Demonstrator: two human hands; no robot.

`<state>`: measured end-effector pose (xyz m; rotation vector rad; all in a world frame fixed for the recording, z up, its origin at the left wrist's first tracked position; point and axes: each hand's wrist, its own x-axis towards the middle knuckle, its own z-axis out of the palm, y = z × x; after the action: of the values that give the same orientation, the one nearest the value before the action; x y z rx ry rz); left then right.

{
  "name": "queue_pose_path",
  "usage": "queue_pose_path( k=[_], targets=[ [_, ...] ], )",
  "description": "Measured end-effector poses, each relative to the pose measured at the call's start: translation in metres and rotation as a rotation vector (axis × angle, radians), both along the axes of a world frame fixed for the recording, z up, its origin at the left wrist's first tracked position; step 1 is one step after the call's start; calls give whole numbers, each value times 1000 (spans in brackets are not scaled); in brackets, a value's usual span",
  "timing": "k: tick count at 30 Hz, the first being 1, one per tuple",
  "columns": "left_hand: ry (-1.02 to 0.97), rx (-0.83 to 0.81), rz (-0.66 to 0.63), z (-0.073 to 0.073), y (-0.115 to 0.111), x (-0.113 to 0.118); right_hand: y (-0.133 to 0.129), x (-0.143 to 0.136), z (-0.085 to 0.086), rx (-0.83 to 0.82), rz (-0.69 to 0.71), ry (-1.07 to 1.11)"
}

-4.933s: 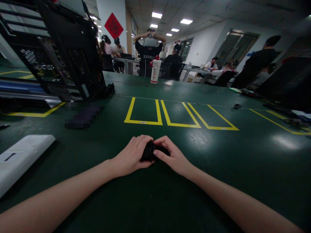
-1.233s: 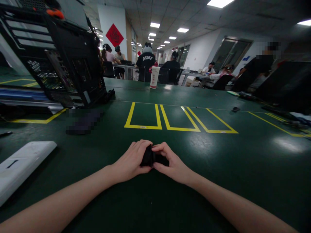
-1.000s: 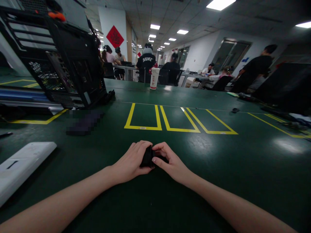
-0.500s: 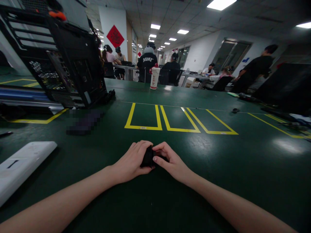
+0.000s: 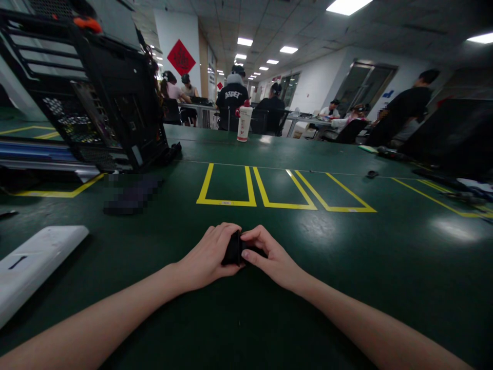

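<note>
A small black object [image 5: 232, 250] rests at the middle of the dark green table [image 5: 173, 318], partly covered by fingers. My left hand [image 5: 208, 254] curls round its left side, with the thumb below and the fingers above. From the right, my right hand [image 5: 271, 257] grips its right end between thumb and fingertips. The hands almost meet over the object, whose exact shape is hard to make out.
Yellow tape outlines [image 5: 226, 203] lie beyond the hands. An open black computer case [image 5: 134, 118] stands at the back left, near a white box [image 5: 38, 262]. A white cup [image 5: 244, 123] stands at the far edge. Several people sit or stand beyond.
</note>
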<state>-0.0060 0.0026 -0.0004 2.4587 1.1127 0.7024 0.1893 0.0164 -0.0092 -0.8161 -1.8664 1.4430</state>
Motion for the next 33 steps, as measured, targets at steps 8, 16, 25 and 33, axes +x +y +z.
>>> queue_pose_path(
  k=[8,16,25,33],
  targets=[
    [16,-16,-12,1,0,0,-1,1,5,53,31,-45],
    [6,-15,0,1,-1,-1,-1,0,1,19,-5,-16],
    [40,-22,0,0,0,0,-3,-2,2,135,-5,-73],
    [20,-26,-8,1,0,-1,-4,2,-1,251,-34,-91]
  ],
)
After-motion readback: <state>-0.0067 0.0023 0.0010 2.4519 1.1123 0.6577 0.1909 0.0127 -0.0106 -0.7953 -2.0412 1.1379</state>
